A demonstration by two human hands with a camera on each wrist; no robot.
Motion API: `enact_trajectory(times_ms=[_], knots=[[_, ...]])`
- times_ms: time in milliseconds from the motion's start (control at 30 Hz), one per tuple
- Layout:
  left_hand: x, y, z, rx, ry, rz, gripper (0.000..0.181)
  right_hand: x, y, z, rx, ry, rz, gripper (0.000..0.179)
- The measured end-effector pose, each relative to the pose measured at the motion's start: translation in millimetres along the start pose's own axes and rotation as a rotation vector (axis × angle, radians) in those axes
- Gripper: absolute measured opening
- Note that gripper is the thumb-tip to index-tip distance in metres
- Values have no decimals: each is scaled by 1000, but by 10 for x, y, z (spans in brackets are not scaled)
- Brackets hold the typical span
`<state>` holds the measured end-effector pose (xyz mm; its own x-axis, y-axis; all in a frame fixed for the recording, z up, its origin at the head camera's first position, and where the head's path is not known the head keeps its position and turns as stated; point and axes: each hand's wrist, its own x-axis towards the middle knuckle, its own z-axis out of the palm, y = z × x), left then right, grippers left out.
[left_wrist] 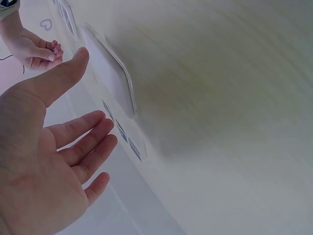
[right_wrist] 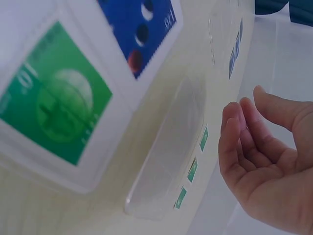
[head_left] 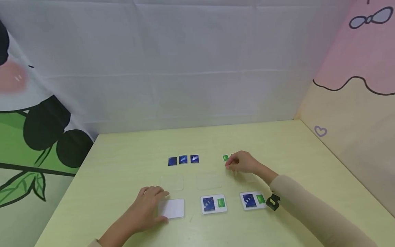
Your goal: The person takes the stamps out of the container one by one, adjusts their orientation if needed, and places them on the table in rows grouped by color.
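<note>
My left hand (head_left: 146, 209) is spread beside a blank white card (head_left: 172, 208), thumb and fingertips around its left edge in the head view. In the left wrist view its fingers (left_wrist: 88, 139) are relaxed and hold nothing. My right hand (head_left: 243, 162) hovers by the green stamps, partly covering them in the head view. The right wrist view shows three small green stamps (right_wrist: 192, 170) lying in a row. Loosely bent, the fingers (right_wrist: 234, 142) of that hand stand apart from the thumb with nothing between them.
Three blue stamps (head_left: 183, 159) lie in a row farther back. Clear plastic cases (head_left: 209, 180) lie on the table, one (right_wrist: 166, 156) near the green stamps. Two white holders (head_left: 214, 204), each with a blue moon stamp and a green stamp, sit in front. A white cloth (head_left: 197, 68) hangs behind.
</note>
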<state>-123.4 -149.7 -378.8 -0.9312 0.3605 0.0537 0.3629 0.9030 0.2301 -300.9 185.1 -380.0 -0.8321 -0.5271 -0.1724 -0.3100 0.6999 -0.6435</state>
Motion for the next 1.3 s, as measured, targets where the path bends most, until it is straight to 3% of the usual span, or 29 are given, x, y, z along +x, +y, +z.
enact_trajectory(times_ms=[467,1300], knots=[[126,153,-57,-36,-37,-11,63,-255,-105,180,-10,-18,-47,6],[349,296,-71,-45,-49,50,63,-429,-158,302,17,-57,-54,9]])
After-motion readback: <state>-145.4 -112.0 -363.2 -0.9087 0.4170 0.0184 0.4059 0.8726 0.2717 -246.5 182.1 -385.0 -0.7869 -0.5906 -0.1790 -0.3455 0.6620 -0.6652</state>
